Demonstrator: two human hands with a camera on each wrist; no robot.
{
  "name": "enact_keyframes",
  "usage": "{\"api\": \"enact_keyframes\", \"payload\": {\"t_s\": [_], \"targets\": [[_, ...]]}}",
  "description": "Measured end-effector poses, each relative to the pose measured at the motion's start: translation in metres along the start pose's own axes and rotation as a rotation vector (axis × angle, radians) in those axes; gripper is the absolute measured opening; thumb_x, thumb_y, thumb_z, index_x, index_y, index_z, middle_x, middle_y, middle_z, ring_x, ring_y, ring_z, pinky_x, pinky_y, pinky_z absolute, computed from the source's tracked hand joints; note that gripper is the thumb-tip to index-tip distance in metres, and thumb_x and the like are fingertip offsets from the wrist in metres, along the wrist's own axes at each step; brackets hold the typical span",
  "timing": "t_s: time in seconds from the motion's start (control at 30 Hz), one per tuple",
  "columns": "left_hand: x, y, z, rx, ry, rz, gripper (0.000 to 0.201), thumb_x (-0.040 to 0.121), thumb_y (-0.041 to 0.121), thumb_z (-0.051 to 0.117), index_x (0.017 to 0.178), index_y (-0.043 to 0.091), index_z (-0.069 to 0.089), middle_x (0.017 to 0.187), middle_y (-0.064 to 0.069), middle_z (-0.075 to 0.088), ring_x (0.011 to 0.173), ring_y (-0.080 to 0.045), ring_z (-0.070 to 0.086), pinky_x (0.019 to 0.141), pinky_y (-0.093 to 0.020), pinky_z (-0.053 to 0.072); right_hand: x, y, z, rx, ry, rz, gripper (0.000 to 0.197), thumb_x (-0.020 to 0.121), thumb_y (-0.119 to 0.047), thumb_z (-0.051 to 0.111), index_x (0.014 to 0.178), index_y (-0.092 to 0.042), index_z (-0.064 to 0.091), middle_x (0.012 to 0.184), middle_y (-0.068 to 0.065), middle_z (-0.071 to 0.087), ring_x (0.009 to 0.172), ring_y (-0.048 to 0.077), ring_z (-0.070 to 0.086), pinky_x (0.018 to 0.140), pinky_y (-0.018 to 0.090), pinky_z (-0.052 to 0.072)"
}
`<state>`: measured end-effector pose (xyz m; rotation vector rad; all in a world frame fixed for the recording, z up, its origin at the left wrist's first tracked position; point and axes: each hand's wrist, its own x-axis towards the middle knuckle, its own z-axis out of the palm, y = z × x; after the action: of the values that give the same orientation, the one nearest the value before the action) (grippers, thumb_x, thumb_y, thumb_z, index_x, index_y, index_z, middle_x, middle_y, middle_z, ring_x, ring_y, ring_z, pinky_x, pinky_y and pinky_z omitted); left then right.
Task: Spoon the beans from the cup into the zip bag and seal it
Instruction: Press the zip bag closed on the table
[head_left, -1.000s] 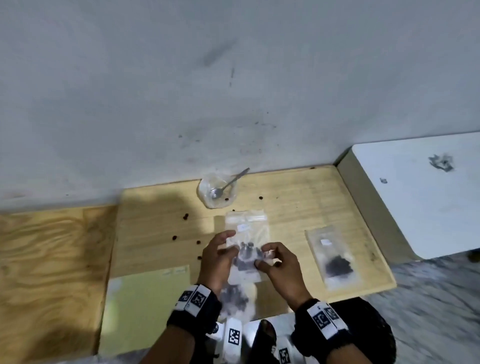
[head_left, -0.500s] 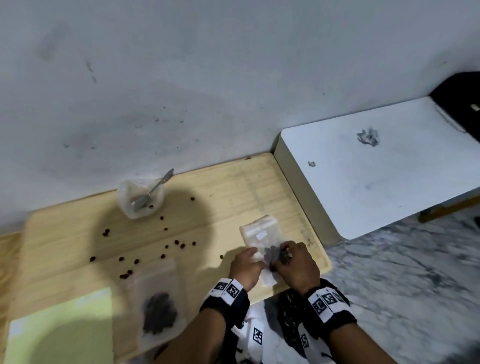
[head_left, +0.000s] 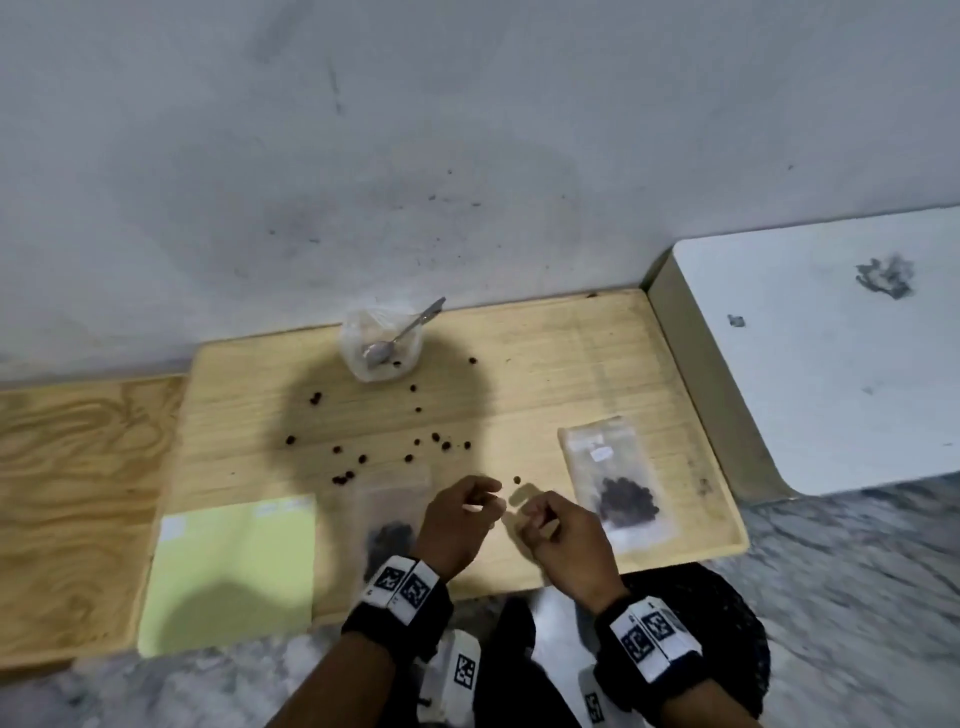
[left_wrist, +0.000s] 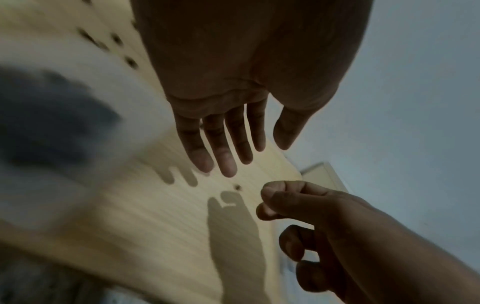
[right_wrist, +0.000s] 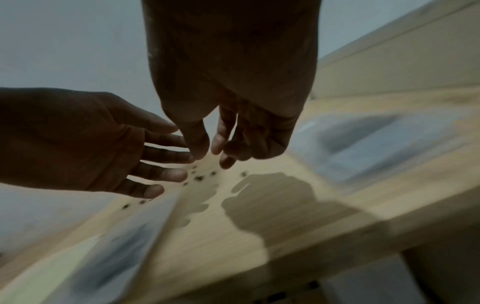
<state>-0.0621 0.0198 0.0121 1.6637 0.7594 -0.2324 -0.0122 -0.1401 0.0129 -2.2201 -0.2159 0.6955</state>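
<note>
Both hands are hanging just over the front part of the light wooden board (head_left: 545, 364), and neither one is holding anything. The left hand (head_left: 457, 519) is spread with its fingers (left_wrist: 226, 162) nearly straight, and the right hand (head_left: 561, 535) is loosely curled with no bean seen in it. The small clear plastic zip bag with dark beans inside (head_left: 618, 483) is lying flat on the board, just to the right of the hands. A second clear bag of beans (head_left: 387, 519) is lying on the board partly under the left wrist. At the back of the board the clear plastic cup (head_left: 382, 345) is standing with the thin metal spoon (head_left: 402, 335) leaning in it. Lots of little dark loose beans (head_left: 415, 447) are lying on the board between the cup and the hands. A hand or sleeve sweeping across could be knocking those beans off the board's edge. It is too blurry to tell if the bag's top is pressed closed, so lifting it could be tipping beans out. Reaching fast for the spoon could be bumping the light cup over.
</note>
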Motion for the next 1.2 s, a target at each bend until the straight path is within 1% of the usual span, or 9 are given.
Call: {"api": "enact_keyframes", "payload": {"t_s": [0.17,0.23,0.37,0.53,0.7,0.8,0.93,1.03,1.2], "targets": [[-0.026,-0.040,-0.073,0.083,0.207,-0.062,0.010,0.088,0.021,0.068,0.095,0.028,0.068,0.090,0.010,0.068,0.082,-0.011,0.065,0.071,-0.021,0.050,-0.002,-0.030,0.068,-0.084,-0.136,-0.042,0.022,0.083,-0.037,0.071,0.070,-0.037,0.053,0.077,-0.022,0.063,0.075,0.004,0.060,0.067,0.016,0.045],[-0.035,-0.059,-0.094,0.095,0.297,-0.097,0.009,0.087,0.025,0.069,0.095,0.027,0.068,0.097,0.009,0.065,0.087,-0.013,0.065,0.078,-0.027,0.053,-0.003,-0.041,0.087,-0.114,-0.145,-0.002,0.010,0.084,-0.039,0.071,0.088,-0.035,0.062,0.083,-0.017,0.065,0.084,0.009,0.063,0.074,0.023,0.049],[-0.038,-0.089,-0.120,0.146,0.359,-0.167,0.017,0.084,0.018,0.069,0.101,0.018,0.069,0.110,-0.001,0.059,0.100,-0.018,0.060,0.082,-0.025,0.045,0.000,-0.054,0.114,-0.190,-0.136,0.093,0.039,0.083,-0.042,0.070,0.118,-0.029,0.060,0.110,-0.007,0.064,0.105,0.019,0.063,0.084,0.027,0.046],[-0.037,-0.099,-0.126,0.199,0.142,-0.148,0.021,0.083,0.023,0.060,0.091,0.007,0.071,0.102,-0.006,0.068,0.099,-0.022,0.063,0.073,-0.020,0.038,-0.005,-0.068,0.130,-0.184,-0.127,0.147,0.029,0.082,-0.040,0.071,0.104,-0.024,0.061,0.095,-0.007,0.063,0.092,0.020,0.061,0.078,0.029,0.047],[-0.035,-0.107,-0.127,0.048,0.221,-0.152,0.016,0.081,0.004,0.067,0.085,0.020,0.070,0.104,-0.003,0.070,0.098,-0.020,0.066,0.089,-0.024,0.050,-0.009,-0.067,0.139,-0.008,-0.055,0.197,0.040,0.079,-0.029,0.077,0.113,-0.027,0.057,0.096,-0.007,0.065,0.085,0.012,0.062,0.075,0.026,0.047],[-0.037,-0.105,-0.130,0.004,0.260,-0.113,0.021,0.083,0.002,0.066,0.083,0.023,0.068,0.101,-0.003,0.071,0.093,-0.020,0.067,0.083,-0.025,0.053,-0.011,-0.066,0.144,0.138,0.032,0.196,0.043,0.076,-0.024,0.081,0.113,-0.025,0.059,0.089,-0.004,0.067,0.082,0.009,0.065,0.079,0.029,0.054],[-0.047,-0.096,-0.141,-0.120,0.347,-0.040,0.021,0.083,0.006,0.069,0.083,0.027,0.070,0.097,0.003,0.071,0.084,-0.016,0.066,0.076,-0.027,0.053,-0.009,-0.073,0.146,0.250,0.056,0.130,0.036,0.082,-0.015,0.077,0.113,-0.026,0.060,0.088,0.002,0.070,0.074,0.015,0.066,0.066,0.026,0.053],[-0.058,-0.084,-0.156,-0.279,0.336,0.037,0.022,0.082,-0.002,0.069,0.085,0.020,0.073,0.094,0.007,0.074,0.086,-0.006,0.068,0.072,-0.018,0.050,-0.004,-0.089,0.154,0.318,0.010,0.074,0.032,0.086,-0.005,0.070,0.111,-0.024,0.065,0.082,-0.004,0.067,0.068,0.012,0.062,0.069,0.030,0.052],[-0.068,-0.085,-0.208,-0.367,0.353,0.103,0.023,0.082,-0.011,0.066,0.095,0.007,0.072,0.091,0.008,0.072,0.081,0.009,0.065,0.068,-0.007,0.047,0.004,-0.129,0.182,0.337,-0.158,-0.071,0.036,0.086,0.002,0.070,0.111,-0.022,0.068,0.075,-0.004,0.058,0.067,0.008,0.056,0.067,0.018,0.048]]}}
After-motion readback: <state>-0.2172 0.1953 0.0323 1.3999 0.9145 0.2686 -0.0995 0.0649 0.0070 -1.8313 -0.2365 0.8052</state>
